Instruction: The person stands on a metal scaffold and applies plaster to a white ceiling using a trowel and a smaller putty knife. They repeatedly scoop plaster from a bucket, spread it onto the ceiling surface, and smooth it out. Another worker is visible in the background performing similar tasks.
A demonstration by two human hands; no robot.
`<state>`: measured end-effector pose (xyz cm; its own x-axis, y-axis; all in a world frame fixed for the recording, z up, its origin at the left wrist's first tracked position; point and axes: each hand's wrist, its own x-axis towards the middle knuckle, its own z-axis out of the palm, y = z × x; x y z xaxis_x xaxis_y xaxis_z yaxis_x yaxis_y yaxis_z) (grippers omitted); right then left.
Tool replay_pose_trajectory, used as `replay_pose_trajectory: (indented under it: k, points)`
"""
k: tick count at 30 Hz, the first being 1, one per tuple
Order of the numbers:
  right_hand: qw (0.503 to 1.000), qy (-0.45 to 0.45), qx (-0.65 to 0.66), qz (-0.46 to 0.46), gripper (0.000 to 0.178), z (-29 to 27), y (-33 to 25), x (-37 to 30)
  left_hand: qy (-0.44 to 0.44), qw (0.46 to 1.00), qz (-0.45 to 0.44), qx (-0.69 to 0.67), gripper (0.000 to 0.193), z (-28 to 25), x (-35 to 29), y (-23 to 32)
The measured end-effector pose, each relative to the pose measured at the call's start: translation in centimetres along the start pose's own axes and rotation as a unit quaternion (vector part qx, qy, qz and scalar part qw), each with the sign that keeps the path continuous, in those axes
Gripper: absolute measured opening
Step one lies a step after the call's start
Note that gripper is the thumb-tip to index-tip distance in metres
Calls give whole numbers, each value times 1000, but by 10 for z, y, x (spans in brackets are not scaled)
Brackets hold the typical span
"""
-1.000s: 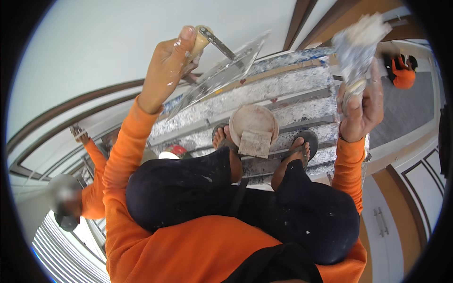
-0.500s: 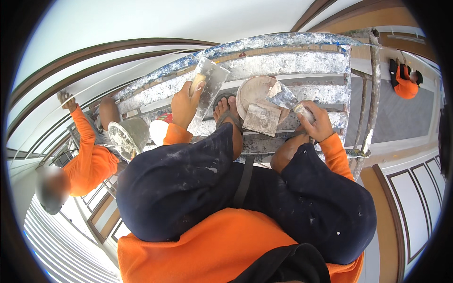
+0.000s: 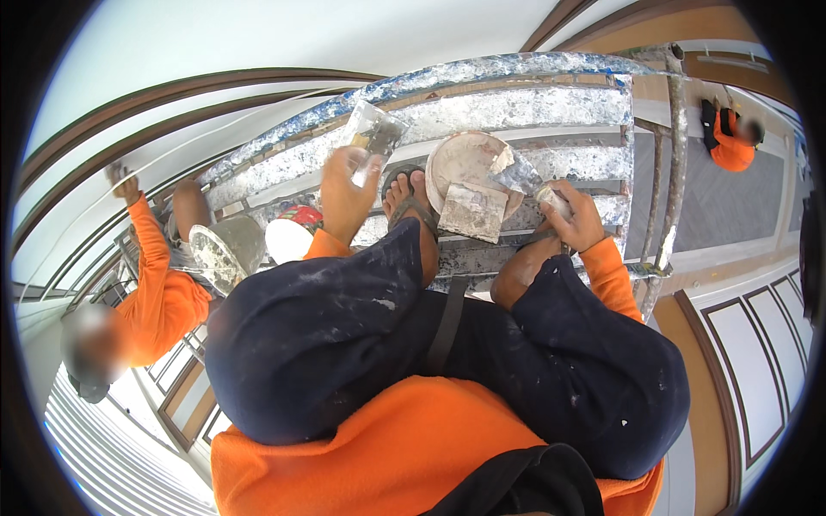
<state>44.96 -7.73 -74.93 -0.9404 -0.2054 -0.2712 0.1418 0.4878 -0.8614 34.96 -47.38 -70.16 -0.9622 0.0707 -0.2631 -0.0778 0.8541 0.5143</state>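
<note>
My left hand (image 3: pixel 346 196) is closed round the handle of a plastering trowel (image 3: pixel 375 129), its flat metal blade raised over the plank platform. Putty smears mark that blade. In my right hand (image 3: pixel 575 217) is a putty knife (image 3: pixel 519 177), its blade tilted over a round putty bucket (image 3: pixel 447 163) and carrying a pale lump near its tip. A square, putty-crusted plate (image 3: pixel 473 212) lies across the bucket's near side. The bucket stands between my feet, right beside my left sandalled foot (image 3: pixel 404 193).
Paint-spattered slats (image 3: pixel 551 112) and a blue-white rail (image 3: pixel 413 83) form the scaffold, with an upright pole (image 3: pixel 674 163) at right. At left are a second bucket (image 3: pixel 225 251), a white-and-red rounded object (image 3: pixel 292 234) and a co-worker (image 3: pixel 163 301). Another person (image 3: pixel 731 150) is on the floor below.
The trowel in my left hand has turned, so its blade appears shorter and sits farther from me. My right hand keeps the putty knife over the bucket, nearly unmoved.
</note>
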Motion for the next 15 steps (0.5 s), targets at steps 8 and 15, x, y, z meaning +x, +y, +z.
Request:
replay_pose_trajectory:
  k: [8, 15]
  points:
    - [1000, -6, 0, -20, 34, -5, -7, 8, -361, 903, -177, 152, 96, 141, -57, -54]
    - [998, -26, 56, -11, 38, -2, -10, 2, 206, 854, 110, 465, 112, 210, -85, -99]
